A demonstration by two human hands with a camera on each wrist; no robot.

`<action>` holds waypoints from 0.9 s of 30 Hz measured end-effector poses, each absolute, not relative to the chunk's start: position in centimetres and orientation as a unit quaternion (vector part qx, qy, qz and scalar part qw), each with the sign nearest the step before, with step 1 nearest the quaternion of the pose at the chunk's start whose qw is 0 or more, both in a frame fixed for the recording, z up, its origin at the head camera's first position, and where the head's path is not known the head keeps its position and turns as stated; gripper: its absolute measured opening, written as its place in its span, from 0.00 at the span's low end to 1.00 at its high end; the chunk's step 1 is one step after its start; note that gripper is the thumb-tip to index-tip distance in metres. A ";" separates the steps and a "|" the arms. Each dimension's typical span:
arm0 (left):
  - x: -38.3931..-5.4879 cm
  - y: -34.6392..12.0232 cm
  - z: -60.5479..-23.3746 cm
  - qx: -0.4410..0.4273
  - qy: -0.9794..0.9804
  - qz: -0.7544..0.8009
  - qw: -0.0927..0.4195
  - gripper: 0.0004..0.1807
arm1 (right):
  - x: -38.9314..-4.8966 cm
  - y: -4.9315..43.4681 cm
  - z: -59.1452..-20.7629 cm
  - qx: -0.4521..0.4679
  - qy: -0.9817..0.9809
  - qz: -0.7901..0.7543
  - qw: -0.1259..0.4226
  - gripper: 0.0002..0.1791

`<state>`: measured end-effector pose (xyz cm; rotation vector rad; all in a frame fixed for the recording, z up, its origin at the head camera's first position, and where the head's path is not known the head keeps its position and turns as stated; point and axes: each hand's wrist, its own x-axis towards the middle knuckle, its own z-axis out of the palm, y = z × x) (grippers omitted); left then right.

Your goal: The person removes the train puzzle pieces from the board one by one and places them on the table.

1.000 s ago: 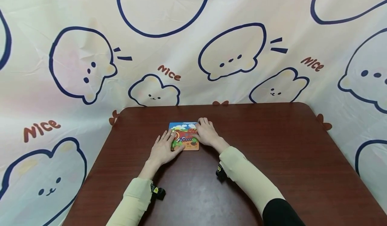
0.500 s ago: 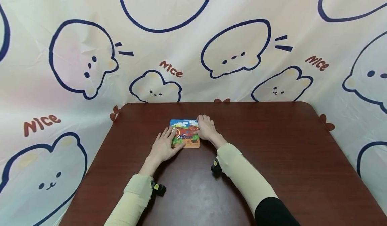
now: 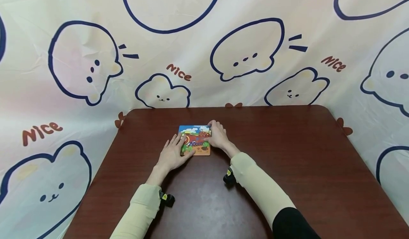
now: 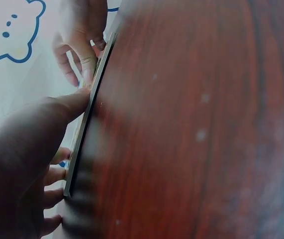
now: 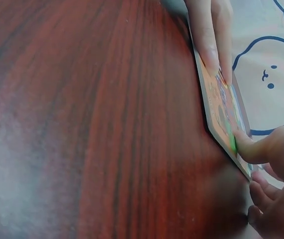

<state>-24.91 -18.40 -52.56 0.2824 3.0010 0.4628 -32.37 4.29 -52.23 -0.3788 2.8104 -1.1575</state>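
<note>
A thin square picture board (image 3: 197, 130), printed with blue sky, white clouds and a red and orange scene, lies on the table. My left hand (image 3: 172, 155) rests across its left side with the fingers spread and the thumb along the near edge. At the right edge my right hand (image 3: 218, 136) grips the board, thumb on top and fingers bent along the side. The right wrist view shows that thumb on the print and the curled fingers of the right hand (image 5: 278, 172) at the corner. In the left wrist view the board (image 4: 86, 124) appears edge-on.
The dark brown wooden table (image 3: 287, 161) extends on all sides of the board. Behind it hangs a pale cloth (image 3: 198, 54) with blue bear outlines. A small black camera (image 3: 167, 199) sits on the left wrist, another camera (image 3: 229, 178) on the right.
The head view has tilted slightly, so the scene sits a little higher in it. Both hands keep nearly the same places on the board.
</note>
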 end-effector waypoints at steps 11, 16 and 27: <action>-25.4 -18.6 -52.2 0.093 0.981 0.165 0.040 0.51 | -32.7 3.8 -52.0 -0.087 0.895 -0.438 0.011 0.27; -25.4 -18.6 -52.1 0.094 0.981 0.168 0.035 0.51 | -33.1 4.1 -52.1 -0.084 0.889 -0.450 0.003 0.23; -24.8 -18.6 -52.5 0.090 0.979 0.179 0.042 0.51 | -33.2 5.5 -53.3 -0.106 0.858 -0.502 -0.004 0.20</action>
